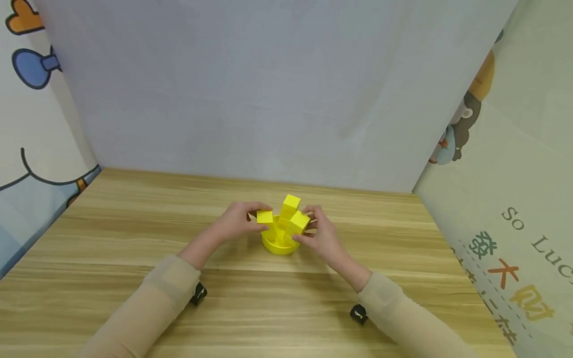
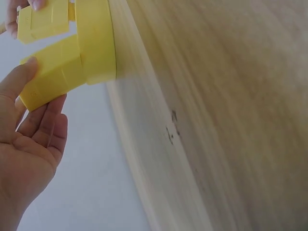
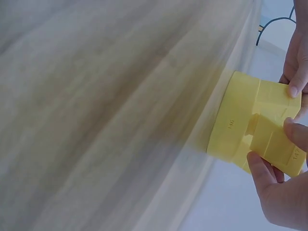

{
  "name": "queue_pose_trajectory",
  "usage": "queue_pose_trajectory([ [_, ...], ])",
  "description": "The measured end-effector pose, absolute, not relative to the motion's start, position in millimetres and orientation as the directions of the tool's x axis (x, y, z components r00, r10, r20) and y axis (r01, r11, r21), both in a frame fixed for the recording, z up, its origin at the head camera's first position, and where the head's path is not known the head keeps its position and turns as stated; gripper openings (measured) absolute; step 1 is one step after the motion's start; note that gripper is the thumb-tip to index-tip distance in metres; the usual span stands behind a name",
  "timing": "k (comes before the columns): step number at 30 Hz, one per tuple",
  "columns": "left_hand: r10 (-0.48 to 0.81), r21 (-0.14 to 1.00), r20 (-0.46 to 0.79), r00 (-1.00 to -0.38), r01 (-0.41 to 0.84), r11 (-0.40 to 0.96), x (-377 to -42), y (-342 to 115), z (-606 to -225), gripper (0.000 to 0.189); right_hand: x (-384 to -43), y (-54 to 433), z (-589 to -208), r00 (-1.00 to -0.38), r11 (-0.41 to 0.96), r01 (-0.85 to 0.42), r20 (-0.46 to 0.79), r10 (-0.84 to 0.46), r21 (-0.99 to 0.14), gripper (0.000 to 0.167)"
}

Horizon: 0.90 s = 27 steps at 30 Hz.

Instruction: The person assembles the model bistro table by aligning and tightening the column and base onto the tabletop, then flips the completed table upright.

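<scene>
A round, shallow yellow dish [image 1: 279, 249] rests on the wooden table, and three yellow blocks rise from it. My left hand [image 1: 240, 218] pinches the left block [image 1: 264, 217] between thumb and fingers. On the other side, my right hand [image 1: 323, 234] grips the right block [image 1: 299, 222], which leans outward. Behind them a taller-looking block [image 1: 291, 203] stands untouched. In the left wrist view, the left-hand block [image 2: 53, 72] tilts away from the dish's centre, its lower end at the dish [image 2: 96, 43]. Raised digits mark the right-hand block [image 3: 276, 139] in the right wrist view.
The wooden tabletop [image 1: 277, 308] runs back to a pale grey wall [image 1: 268, 99]. Printed panels with cartoon figures and lettering stand at both sides. A small black device [image 1: 198, 294] sits by the left sleeve, another black device [image 1: 358, 314] by the right.
</scene>
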<state>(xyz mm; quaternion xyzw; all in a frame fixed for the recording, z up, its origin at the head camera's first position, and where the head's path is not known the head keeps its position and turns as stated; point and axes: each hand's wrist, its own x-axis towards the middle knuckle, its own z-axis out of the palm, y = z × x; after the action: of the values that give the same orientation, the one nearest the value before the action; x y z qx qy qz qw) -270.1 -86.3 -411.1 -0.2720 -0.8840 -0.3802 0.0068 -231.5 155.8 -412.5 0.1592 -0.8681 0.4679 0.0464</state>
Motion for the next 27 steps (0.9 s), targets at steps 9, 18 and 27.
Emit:
queue_pose_trajectory([
  [9,0.456,0.676,0.202,-0.867,0.460,0.576,-265,-85,-407,0.045,-229,150,-414,-0.965,0.558,-0.258,0.185,-0.184,-0.789,0.065],
  [18,0.440,0.675,0.218,-0.871,0.460,0.576,-264,-84,-408,0.045,-234,156,-414,-0.954,0.548,-0.294,0.208,-0.215,-0.783,0.073],
  [27,0.411,0.693,0.203,-0.889,0.426,0.581,-260,-84,-408,0.044,-239,176,-406,-0.720,0.558,-0.692,0.503,-0.478,-0.458,0.049],
])
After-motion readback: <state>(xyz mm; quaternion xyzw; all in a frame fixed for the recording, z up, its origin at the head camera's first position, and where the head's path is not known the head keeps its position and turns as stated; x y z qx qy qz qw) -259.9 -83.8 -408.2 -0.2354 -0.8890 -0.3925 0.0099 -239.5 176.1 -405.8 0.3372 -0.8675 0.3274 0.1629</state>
